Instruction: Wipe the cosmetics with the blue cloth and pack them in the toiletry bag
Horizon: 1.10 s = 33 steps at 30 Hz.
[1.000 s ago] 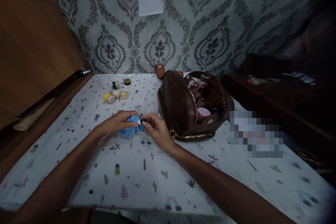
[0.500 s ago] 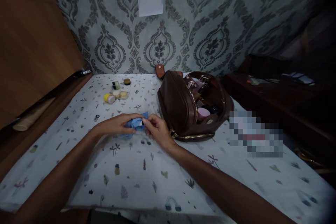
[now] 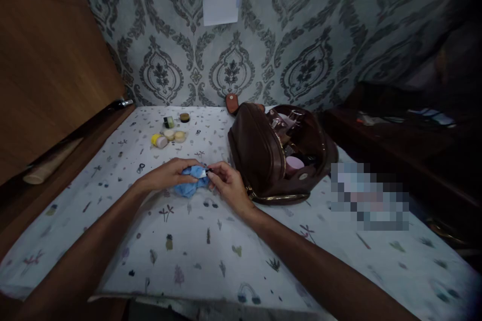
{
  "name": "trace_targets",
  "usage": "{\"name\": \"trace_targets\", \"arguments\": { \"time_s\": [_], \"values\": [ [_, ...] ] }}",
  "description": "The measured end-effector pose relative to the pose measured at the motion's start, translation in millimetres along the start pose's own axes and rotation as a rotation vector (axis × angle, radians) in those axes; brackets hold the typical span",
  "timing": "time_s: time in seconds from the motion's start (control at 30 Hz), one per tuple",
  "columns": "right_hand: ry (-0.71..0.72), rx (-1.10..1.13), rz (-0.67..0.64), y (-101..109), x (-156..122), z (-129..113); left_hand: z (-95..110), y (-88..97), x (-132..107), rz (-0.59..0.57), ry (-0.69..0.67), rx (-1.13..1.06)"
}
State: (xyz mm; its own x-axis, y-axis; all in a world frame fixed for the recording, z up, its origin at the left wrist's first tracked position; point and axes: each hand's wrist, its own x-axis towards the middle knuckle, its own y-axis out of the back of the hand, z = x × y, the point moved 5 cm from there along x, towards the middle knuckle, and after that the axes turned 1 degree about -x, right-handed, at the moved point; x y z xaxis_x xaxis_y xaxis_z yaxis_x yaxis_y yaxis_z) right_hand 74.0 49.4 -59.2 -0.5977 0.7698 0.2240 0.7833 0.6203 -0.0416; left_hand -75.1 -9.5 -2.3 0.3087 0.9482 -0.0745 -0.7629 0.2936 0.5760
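Note:
My left hand (image 3: 171, 173) is closed around a crumpled light-blue cloth (image 3: 187, 188) just above the patterned sheet. Out of the cloth pokes a small white item with a dark end (image 3: 204, 173); its kind is too small to make out. At that dark end, my right hand (image 3: 230, 184) pinches with thumb and fingers. Right beside my right hand stands a brown leather bag (image 3: 256, 148), unzipped. Inside it I can see a pink round-lidded container (image 3: 294, 163) and several other toiletry-like items, partly hidden by the bag's walls.
Several small jars (image 3: 169, 135), one with a yellow part, sit at the back left. A brown strap (image 3: 232, 103) lies behind the bag. Wooden furniture (image 3: 48, 70) borders the left, a dark cabinet (image 3: 376, 135) the right. A blurred-out object (image 3: 369, 195) lies at right.
The blue cloth has shifted and bunched in my left hand, showing more of the white item and its dark end. My right fingers stay at that end. The view has moved slightly.

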Motion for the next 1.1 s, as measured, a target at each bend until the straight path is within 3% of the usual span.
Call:
{"name": "trace_targets", "arguments": {
  "time_s": [0.5, 0.7, 0.83, 1.1],
  "values": [
    [-0.017, -0.053, 0.023, 1, -2, 1, 2, -0.4, 4, 0.219, -0.103, 0.081],
    [-0.042, -0.063, 0.061, 3, -1, 2, 5, -6.4, 6, 0.163, -0.139, 0.104],
    [-0.05, -0.055, 0.064, 3, -1, 2, 7, -7.6, 7, 0.214, -0.201, 0.174],
    [0.015, -0.004, 0.046, 2, 0, -3, -7, -0.6, 6, 0.219, -0.056, 0.027]
  ]
}}
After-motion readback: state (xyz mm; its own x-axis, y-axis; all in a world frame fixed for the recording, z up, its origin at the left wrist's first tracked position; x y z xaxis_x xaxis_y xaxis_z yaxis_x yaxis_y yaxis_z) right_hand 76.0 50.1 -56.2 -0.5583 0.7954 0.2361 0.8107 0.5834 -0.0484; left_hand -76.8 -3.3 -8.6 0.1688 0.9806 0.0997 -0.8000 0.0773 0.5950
